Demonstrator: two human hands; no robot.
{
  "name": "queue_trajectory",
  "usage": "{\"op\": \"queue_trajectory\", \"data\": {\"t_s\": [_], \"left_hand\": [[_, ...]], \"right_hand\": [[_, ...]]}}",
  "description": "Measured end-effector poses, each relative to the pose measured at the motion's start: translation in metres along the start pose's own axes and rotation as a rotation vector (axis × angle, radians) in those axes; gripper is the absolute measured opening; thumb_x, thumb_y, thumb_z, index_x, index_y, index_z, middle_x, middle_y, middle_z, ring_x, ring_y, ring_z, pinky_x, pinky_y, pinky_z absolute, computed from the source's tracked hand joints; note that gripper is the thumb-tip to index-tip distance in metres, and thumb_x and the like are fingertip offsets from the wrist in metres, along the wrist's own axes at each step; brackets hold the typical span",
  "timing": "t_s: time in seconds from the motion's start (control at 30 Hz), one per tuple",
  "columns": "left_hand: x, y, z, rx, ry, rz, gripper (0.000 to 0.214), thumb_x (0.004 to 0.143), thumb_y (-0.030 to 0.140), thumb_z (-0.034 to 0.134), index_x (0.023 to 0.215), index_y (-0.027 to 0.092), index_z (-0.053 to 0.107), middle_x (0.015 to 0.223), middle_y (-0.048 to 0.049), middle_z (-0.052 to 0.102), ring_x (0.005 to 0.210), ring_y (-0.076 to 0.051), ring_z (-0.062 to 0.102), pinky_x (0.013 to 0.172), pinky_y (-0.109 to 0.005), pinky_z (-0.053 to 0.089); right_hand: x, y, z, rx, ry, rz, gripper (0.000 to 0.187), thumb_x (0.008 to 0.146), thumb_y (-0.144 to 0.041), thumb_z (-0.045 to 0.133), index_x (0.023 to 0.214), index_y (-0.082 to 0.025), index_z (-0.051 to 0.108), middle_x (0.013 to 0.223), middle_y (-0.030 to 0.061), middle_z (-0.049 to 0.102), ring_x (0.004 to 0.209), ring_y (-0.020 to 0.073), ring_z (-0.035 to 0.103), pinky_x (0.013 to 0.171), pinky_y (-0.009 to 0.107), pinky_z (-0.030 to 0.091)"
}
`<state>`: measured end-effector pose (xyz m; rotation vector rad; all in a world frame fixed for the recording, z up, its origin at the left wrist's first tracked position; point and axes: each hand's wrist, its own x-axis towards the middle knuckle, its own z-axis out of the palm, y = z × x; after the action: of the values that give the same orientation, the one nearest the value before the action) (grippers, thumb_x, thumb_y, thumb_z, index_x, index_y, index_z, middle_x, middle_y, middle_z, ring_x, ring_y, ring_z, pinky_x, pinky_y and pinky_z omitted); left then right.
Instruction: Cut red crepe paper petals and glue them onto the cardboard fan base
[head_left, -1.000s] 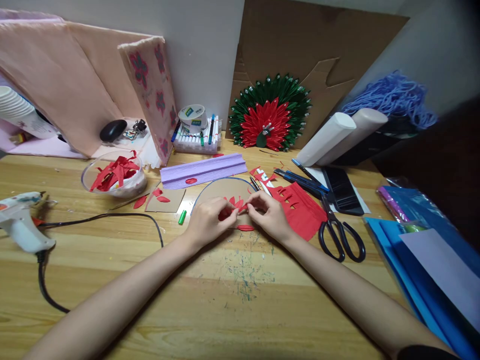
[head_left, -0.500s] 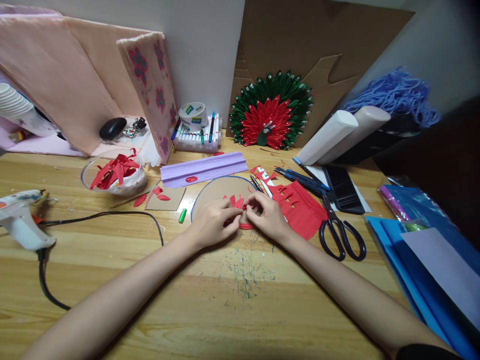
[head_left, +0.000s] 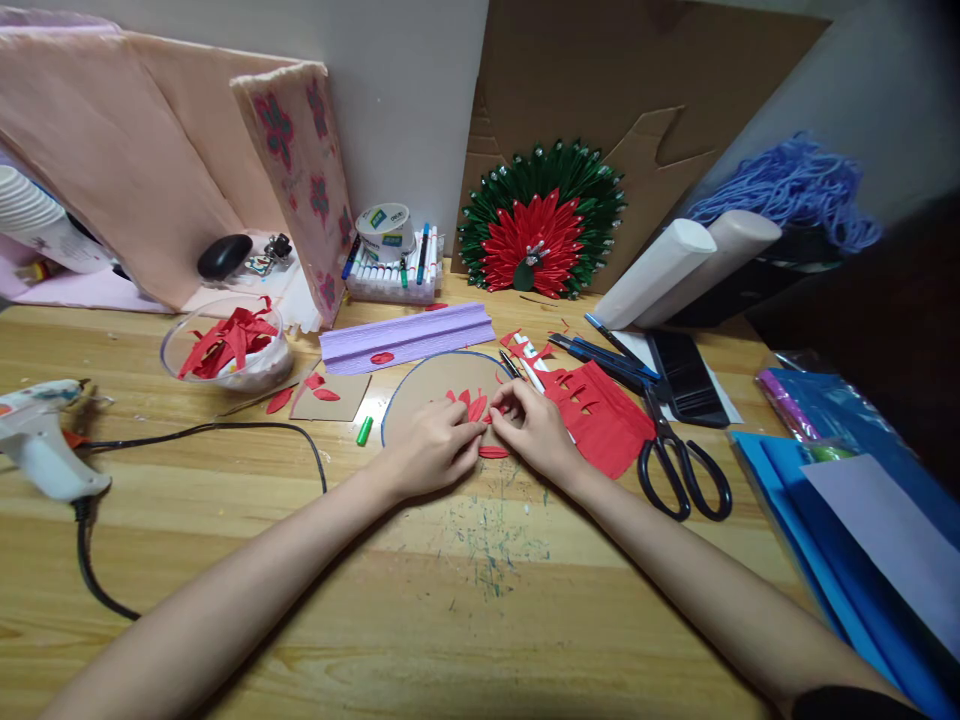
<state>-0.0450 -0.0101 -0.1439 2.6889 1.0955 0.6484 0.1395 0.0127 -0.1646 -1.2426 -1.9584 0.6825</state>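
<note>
My left hand (head_left: 435, 446) rests on a round cardboard disc (head_left: 416, 390) edged in blue, with thumb and fingers pinched together. Facing it, my right hand (head_left: 534, 428) is also closed in a pinch. A small red paper petal (head_left: 488, 416) shows between the two sets of fingertips, partly hidden by them. Several red petals (head_left: 466, 404) stand fanned out on the disc just beyond the fingers. Below the fingertips, a red strip (head_left: 493, 452) lies along the disc's near edge. Uncut red crepe paper (head_left: 600, 425) with slits lies right of my right hand.
Black-handled scissors (head_left: 679, 470) and blue cutters (head_left: 600, 358) lie at right. A glue gun (head_left: 49, 440) with its cord sits at left, near a bowl of red scraps (head_left: 225, 350). A purple paper strip (head_left: 409, 335) and a red-green peacock fan (head_left: 540, 225) are behind.
My fingertips have parted slightly, the right ones shifting a little to the right. More of the red petals and the red strip shows now.
</note>
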Motion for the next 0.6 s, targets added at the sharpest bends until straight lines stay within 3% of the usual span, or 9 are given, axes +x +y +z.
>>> {"op": "queue_trajectory", "data": {"t_s": [0.43,0.6], "left_hand": [[-0.0014,0.0007,0.0043,0.100,-0.017,0.039,0.028,0.087,0.022,0.044,0.101,0.014,0.067,0.078,-0.0086,0.058,0.070,-0.019,0.053,0.063,-0.032,0.043],[-0.0006,0.0022,0.0021,0.118,-0.025,0.010,0.029,0.088,0.023,0.041,0.098,0.015,0.068,0.077,-0.0084,0.058,0.068,-0.018,0.051,0.062,-0.031,0.042]], "right_hand": [[0.0006,0.0047,0.0014,0.188,0.027,0.016,0.008,0.084,-0.015,0.053,0.089,-0.020,0.056,0.088,0.0048,0.061,0.083,0.0177,0.062,0.076,0.033,0.052],[0.0004,-0.0024,-0.0038,0.090,0.092,-0.109,0.023,0.079,-0.003,0.048,0.070,-0.020,0.061,0.078,0.0031,0.064,0.082,0.0182,0.060,0.079,0.035,0.049]]}}
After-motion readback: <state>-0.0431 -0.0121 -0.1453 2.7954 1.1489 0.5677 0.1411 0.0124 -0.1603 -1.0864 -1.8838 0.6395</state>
